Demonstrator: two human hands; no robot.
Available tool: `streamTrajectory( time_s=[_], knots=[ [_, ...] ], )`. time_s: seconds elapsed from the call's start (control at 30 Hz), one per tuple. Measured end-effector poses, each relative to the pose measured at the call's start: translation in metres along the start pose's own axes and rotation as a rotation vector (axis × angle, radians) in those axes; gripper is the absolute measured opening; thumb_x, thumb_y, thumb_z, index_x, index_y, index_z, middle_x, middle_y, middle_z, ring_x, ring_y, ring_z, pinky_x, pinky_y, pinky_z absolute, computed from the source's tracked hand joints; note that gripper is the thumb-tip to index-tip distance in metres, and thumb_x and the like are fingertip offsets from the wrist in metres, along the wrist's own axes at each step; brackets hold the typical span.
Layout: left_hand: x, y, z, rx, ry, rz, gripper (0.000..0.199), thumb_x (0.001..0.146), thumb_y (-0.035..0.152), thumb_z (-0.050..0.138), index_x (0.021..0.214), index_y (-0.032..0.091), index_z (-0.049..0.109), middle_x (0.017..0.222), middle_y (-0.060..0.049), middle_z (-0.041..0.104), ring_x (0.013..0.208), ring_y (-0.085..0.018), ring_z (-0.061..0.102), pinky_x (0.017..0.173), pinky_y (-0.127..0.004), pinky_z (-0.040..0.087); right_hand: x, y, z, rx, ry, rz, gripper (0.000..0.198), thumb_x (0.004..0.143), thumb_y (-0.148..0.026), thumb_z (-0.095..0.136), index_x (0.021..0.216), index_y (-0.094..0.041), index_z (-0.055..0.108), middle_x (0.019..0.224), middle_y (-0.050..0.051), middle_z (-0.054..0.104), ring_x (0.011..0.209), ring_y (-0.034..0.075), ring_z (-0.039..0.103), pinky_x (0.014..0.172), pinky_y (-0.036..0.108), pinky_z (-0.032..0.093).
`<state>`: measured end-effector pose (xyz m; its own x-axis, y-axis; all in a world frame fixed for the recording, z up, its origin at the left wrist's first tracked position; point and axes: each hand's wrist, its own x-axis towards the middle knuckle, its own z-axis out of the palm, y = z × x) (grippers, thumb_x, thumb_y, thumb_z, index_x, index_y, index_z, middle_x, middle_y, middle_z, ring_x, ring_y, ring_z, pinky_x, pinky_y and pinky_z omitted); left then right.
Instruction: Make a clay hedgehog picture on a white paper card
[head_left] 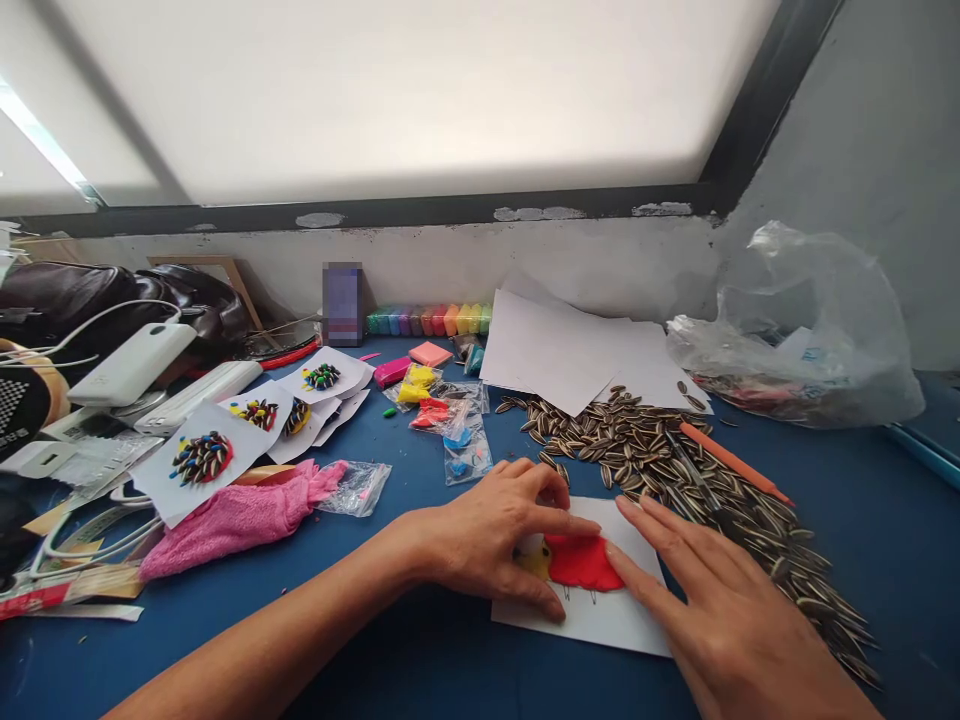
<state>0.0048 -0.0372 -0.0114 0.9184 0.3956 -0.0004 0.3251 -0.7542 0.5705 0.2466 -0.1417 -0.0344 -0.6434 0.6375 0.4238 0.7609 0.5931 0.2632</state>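
Observation:
A flattened piece of red modelling clay (pixel 583 563) lies on a small white paper (pixel 622 630), with a yellow clay patch (pixel 534 560) bearing dark dots at its left. Short drawn lines show below the red clay. My left hand (pixel 499 535) arches over the yellow part, its index finger along the red clay's top edge and its thumb on the paper, fingers apart. Stretched out flat, my right hand (pixel 712 600) meets the red clay's right edge with a fingertip and rests partly on the paper. Neither hand grips anything.
Sunflower seeds (pixel 615 440) spread behind and right, with an orange pen (pixel 735 465) on them. White sheets (pixel 555 345), bagged clay (pixel 431 412) and a plastic bag (pixel 810 340) stand farther back. Seed-covered clay figures (pixel 201 460) and a pink cloth (pixel 247 515) lie left.

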Motion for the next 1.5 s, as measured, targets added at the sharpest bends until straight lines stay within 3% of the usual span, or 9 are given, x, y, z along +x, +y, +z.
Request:
streamTrajectory(
  time_s=[0.27, 0.5, 0.83, 0.97, 1.1, 1.17, 1.27, 1.37, 1.5],
  knots=[
    [0.000, 0.000, 0.000, -0.021, 0.014, 0.014, 0.060, 0.080, 0.059, 0.069, 0.131, 0.029, 0.060, 0.122, -0.008, 0.052, 0.113, -0.025, 0.046, 0.101, -0.038, 0.037, -0.001, -0.009, 0.000, -0.192, 0.019, -0.053, 0.058, 0.074, -0.002, 0.042, 0.128, -0.009, 0.059, 0.130, 0.023, 0.064, 0.116, 0.033, 0.064, 0.081, 0.044, 0.056],
    [0.000, 0.000, 0.000, -0.025, 0.024, 0.015, 0.063, 0.079, 0.058, 0.070, 0.133, 0.028, 0.058, 0.123, -0.009, 0.052, 0.113, -0.026, 0.046, 0.102, -0.039, 0.037, -0.001, -0.010, 0.000, -0.140, -0.012, -0.004, 0.065, 0.077, -0.002, 0.041, 0.141, -0.011, 0.049, 0.138, 0.023, 0.058, 0.125, 0.032, 0.058, 0.087, 0.043, 0.055],
    [-0.003, 0.007, -0.010, -0.133, 0.045, -0.011, 0.064, 0.080, 0.049, 0.073, 0.137, 0.024, 0.055, 0.127, -0.012, 0.056, 0.118, -0.027, 0.052, 0.102, -0.042, 0.041, -0.003, -0.008, 0.001, -0.018, -0.012, 0.023, 0.062, 0.081, -0.003, 0.046, 0.141, -0.018, 0.052, 0.151, 0.020, 0.044, 0.137, 0.032, 0.045, 0.095, 0.045, 0.053],
    [-0.006, 0.012, -0.030, -0.222, 0.316, -0.043, 0.035, 0.089, 0.028, 0.066, 0.123, 0.022, 0.064, 0.121, -0.008, 0.063, 0.110, -0.019, 0.059, 0.096, -0.033, 0.046, -0.005, -0.002, 0.004, 0.008, -0.008, -0.046, 0.053, 0.084, -0.005, 0.046, 0.133, -0.021, 0.060, 0.146, 0.020, 0.051, 0.135, 0.034, 0.047, 0.091, 0.045, 0.056],
    [-0.013, -0.001, -0.052, -0.017, 0.619, -0.341, 0.019, 0.090, 0.019, 0.057, 0.105, 0.017, 0.070, 0.098, -0.006, 0.069, 0.082, -0.015, 0.062, 0.071, -0.028, 0.049, -0.005, 0.007, 0.008, 0.025, 0.024, 0.018, 0.059, 0.078, 0.005, 0.043, 0.129, -0.019, 0.062, 0.142, 0.020, 0.053, 0.132, 0.031, 0.051, 0.091, 0.044, 0.056],
    [-0.018, -0.010, -0.060, 0.195, 0.574, -0.492, 0.020, 0.091, 0.020, 0.055, 0.105, 0.017, 0.069, 0.096, -0.007, 0.069, 0.080, -0.017, 0.063, 0.073, -0.030, 0.048, -0.005, 0.011, 0.009, 0.025, 0.058, 0.028, 0.058, 0.077, 0.007, 0.042, 0.125, -0.017, 0.064, 0.139, 0.021, 0.055, 0.128, 0.032, 0.054, 0.089, 0.044, 0.057],
    [-0.022, -0.016, -0.064, 0.476, 0.339, -0.675, 0.027, 0.095, 0.035, 0.050, 0.108, 0.017, 0.066, 0.101, -0.011, 0.070, 0.092, -0.027, 0.066, 0.076, -0.036, 0.048, -0.006, 0.016, 0.011, 0.032, 0.071, 0.024, 0.053, 0.079, 0.006, 0.044, 0.122, -0.017, 0.066, 0.138, 0.021, 0.056, 0.127, 0.032, 0.056, 0.087, 0.043, 0.058],
    [-0.021, -0.015, -0.059, 0.517, 0.177, -0.776, 0.036, 0.094, 0.045, 0.049, 0.106, 0.014, 0.062, 0.099, -0.016, 0.071, 0.093, -0.033, 0.067, 0.073, -0.039, 0.048, -0.006, 0.016, 0.012, 0.056, 0.069, 0.029, 0.052, 0.080, 0.004, 0.045, 0.121, -0.019, 0.067, 0.140, 0.019, 0.055, 0.128, 0.031, 0.055, 0.089, 0.041, 0.058],
    [-0.017, -0.017, -0.048, 0.478, 0.157, -0.763, 0.036, 0.089, 0.035, 0.058, 0.116, 0.013, 0.056, 0.109, -0.016, 0.069, 0.103, -0.033, 0.065, 0.078, -0.037, 0.048, -0.002, 0.015, 0.011, 0.061, 0.078, 0.042, 0.052, 0.081, 0.004, 0.045, 0.122, -0.020, 0.067, 0.142, 0.018, 0.054, 0.129, 0.029, 0.054, 0.091, 0.041, 0.057]
  ],
)
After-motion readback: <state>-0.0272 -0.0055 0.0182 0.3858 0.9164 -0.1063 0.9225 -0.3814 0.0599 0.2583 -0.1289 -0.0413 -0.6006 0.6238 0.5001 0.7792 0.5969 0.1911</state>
